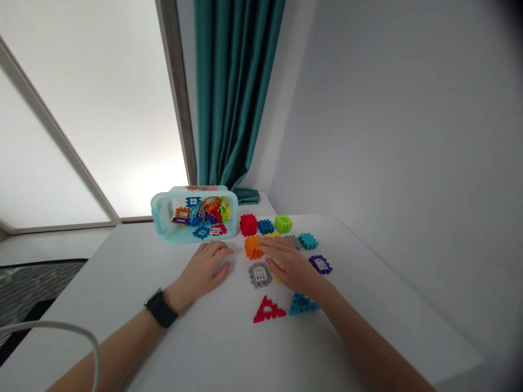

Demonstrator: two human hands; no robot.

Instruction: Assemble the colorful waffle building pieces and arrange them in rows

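Note:
My left hand (206,268) rests on the white table with its fingers apart and nothing in it, left of the pieces. My right hand (290,265) is spread over the pieces, its fingertips at the right side of an orange stack (252,247). Yellow pieces lie partly hidden beneath it. A grey window piece (260,275) is between the hands. A red triangle (268,310) and a blue triangle (303,305) lie nearer, the blue one partly behind my right forearm. A purple window piece (321,264) is to the right.
A clear teal-tinted bin (163,231) on its side holds many coloured pieces at the back left. Red (248,225), dark blue (266,226) and lime (283,224) stacks stand behind, with a teal piece (308,241) at right. A white cable (61,325) crosses the lower left.

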